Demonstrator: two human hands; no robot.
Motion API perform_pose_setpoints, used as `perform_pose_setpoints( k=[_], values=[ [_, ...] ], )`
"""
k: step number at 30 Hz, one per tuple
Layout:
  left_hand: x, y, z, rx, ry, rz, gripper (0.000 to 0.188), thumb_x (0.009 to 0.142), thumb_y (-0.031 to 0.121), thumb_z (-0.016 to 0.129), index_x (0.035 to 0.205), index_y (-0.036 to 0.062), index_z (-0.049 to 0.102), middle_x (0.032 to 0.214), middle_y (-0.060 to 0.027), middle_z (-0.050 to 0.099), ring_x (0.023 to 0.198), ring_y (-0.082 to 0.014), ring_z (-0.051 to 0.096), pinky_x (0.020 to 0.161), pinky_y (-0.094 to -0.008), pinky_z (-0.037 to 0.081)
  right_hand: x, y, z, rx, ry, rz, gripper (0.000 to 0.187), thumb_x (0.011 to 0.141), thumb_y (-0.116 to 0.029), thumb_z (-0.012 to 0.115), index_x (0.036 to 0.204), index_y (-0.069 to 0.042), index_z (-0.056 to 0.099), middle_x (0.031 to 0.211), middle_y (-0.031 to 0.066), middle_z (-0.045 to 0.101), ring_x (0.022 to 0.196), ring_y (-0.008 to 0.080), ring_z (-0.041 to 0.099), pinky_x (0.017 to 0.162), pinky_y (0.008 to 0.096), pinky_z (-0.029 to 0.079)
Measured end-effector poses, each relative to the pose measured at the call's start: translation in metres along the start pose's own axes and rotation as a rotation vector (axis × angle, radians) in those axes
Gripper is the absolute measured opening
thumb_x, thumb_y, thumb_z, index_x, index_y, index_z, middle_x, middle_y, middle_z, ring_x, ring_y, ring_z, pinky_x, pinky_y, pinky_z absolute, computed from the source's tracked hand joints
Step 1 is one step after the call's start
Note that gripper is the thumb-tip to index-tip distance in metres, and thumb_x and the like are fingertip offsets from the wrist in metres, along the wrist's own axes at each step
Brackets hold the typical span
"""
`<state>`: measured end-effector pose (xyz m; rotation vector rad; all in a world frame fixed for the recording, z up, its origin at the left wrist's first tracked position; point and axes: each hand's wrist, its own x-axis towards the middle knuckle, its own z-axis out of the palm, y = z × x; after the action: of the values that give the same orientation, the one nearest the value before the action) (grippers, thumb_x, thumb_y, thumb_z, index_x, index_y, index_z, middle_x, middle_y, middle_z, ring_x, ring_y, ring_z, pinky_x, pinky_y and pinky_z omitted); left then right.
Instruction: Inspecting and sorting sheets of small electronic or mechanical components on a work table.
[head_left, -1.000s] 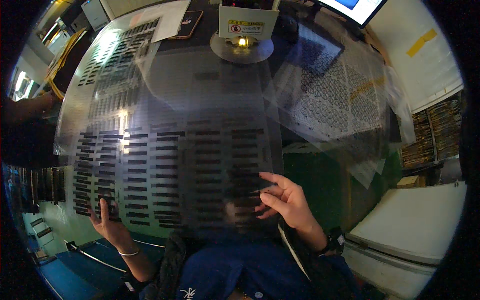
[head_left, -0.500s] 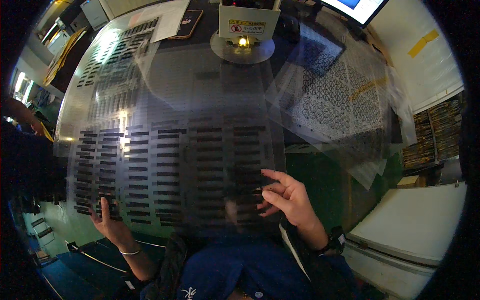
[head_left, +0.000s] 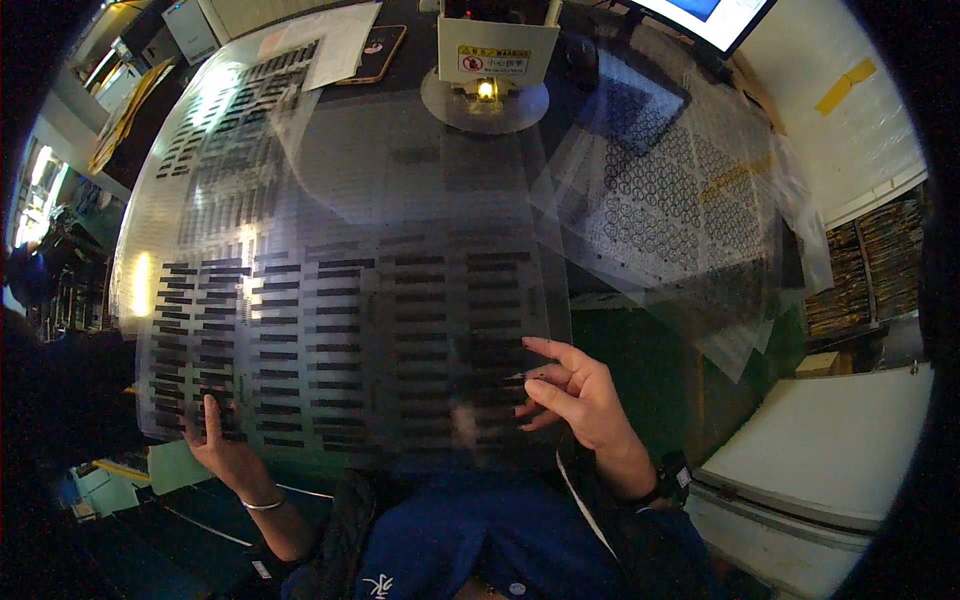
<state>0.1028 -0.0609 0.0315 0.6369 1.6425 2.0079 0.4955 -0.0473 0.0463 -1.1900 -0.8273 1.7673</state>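
Pointing left hand [head_left: 228, 458]: index straight, at 7 o'clock corner of film [head_left: 365, 345]; grip unclear;
Film: 1 o'clock of left hand, 10 of right; dark bars [head_left: 337, 329] lie 9-to-3;
Right hand [head_left: 575, 395]: half-curled over film's 4 o'clock edge; pinch unclear

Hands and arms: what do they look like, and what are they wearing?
The left hand and right hand wear no gloves. A thin, pale, shiny bracelet circles the left wrist. A chunky dark band, maybe a watch, is on the right wrist. The sleeves look dark, with a small pale tag by the left one.
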Motion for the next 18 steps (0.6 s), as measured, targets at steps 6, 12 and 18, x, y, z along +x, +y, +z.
perform_pose_setpoints(
  k=[6, 12, 18],
  values=[
    [0.0013, -0.0015, -0.0035, 0.006, -0.022, 0.017, 0.034, 0.084, 0.005, 0.061, 0.116, 0.0028, 0.049, 0.104, -0.0073, 0.058, 0.083, -0.0135, 0.058, 0.065, -0.0246, 0.049, 0.0004, -0.0003, -0.0017, -0.010, -0.044, -0.003, 0.047, 0.088, -0.003, 0.055, 0.131, -0.001, 0.036, 0.103, 0.0143, 0.060, 0.081, 0.0200, 0.063, 0.063, 0.0320, 0.058],
    [-0.0009, -0.0020, -0.0008, -0.001, 0.005, 0.040, 0.039, 0.084, 0.004, 0.061, 0.120, 0.0040, 0.047, 0.107, -0.0075, 0.057, 0.086, -0.0135, 0.058, 0.065, -0.0245, 0.048, 0.0007, -0.0012, -0.0024, 0.001, -0.044, -0.003, 0.048, 0.087, -0.003, 0.055, 0.131, -0.001, 0.036, 0.103, 0.0141, 0.060, 0.080, 0.0200, 0.063, 0.063, 0.0322, 0.058],
    [-0.0015, -0.0023, -0.0029, 0.004, 0.021, 0.027, 0.039, 0.084, 0.005, 0.061, 0.121, 0.0054, 0.046, 0.107, -0.0067, 0.058, 0.090, -0.0138, 0.058, 0.068, -0.0256, 0.049, -0.0003, -0.0012, -0.0029, -0.015, -0.047, 0.002, 0.048, 0.087, -0.004, 0.055, 0.131, 0.000, 0.035, 0.101, 0.0144, 0.060, 0.080, 0.0203, 0.063, 0.063, 0.0326, 0.058]
  ],
)
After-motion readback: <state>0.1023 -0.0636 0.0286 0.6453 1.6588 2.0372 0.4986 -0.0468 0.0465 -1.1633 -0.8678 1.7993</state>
